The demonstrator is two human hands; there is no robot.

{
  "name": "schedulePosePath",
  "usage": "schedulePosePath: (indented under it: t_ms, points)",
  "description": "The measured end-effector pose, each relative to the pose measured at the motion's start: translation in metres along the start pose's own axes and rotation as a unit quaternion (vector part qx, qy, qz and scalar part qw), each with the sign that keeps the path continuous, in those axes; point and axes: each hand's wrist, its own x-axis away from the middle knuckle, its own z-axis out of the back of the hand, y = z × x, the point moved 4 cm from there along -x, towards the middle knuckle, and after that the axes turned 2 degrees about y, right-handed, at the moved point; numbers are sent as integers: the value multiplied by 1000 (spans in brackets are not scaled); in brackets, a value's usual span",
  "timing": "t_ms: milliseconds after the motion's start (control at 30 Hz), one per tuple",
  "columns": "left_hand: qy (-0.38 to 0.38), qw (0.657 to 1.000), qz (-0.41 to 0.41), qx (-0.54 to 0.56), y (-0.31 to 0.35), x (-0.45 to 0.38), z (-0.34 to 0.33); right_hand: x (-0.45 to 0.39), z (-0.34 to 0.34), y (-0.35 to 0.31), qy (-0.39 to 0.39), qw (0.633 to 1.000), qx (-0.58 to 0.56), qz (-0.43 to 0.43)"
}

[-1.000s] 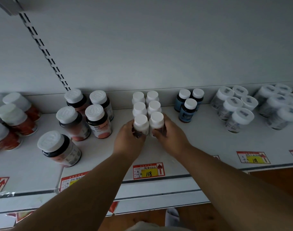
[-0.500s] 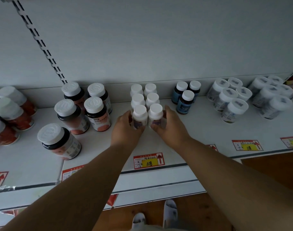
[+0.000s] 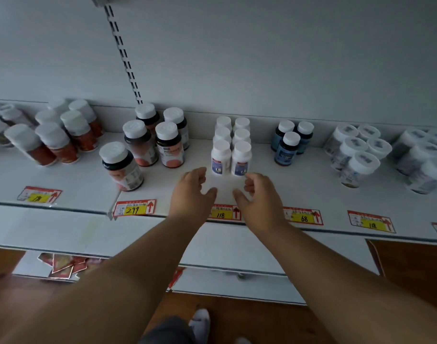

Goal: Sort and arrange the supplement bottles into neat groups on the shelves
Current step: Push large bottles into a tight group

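Observation:
Several small white bottles (image 3: 231, 147) stand in two neat columns on the white shelf (image 3: 274, 187). My left hand (image 3: 191, 194) and my right hand (image 3: 261, 196) hover just in front of the front pair, fingers loosely curled, holding nothing and apart from the bottles. Left of them stand dark bottles with orange labels (image 3: 169, 145), one of them (image 3: 120, 166) set forward alone. Three blue bottles (image 3: 288, 145) stand to the right.
Red-labelled bottles (image 3: 56, 141) crowd the far left, and pale wide-capped jars (image 3: 356, 155) fill the right end. Price tags (image 3: 134, 208) line the shelf's front edge. A slotted upright (image 3: 124, 53) runs up the back wall. A lower shelf and wooden floor lie below.
Both hands have let go of the front pair of white bottles and drawn back toward the shelf edge. The view has swung left and pulled back.

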Motion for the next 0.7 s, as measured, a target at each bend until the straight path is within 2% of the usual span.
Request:
schedulePosePath:
  t_ms: [167,333,467,700]
  points:
    - [10,1000,8,-1,-9,26,21,19,-11,-25,-35,998,-26,36]
    - [14,1000,-8,11,-32,21,59,15,-40,-64,-39,998,-24,32]
    - [-19,999,-14,24,-65,6,95,17,-85,-100,-34,999,-2,30]
    - [-66,997,-26,24,-115,-26,150,24,-153,-143,10,1000,-2,-25]
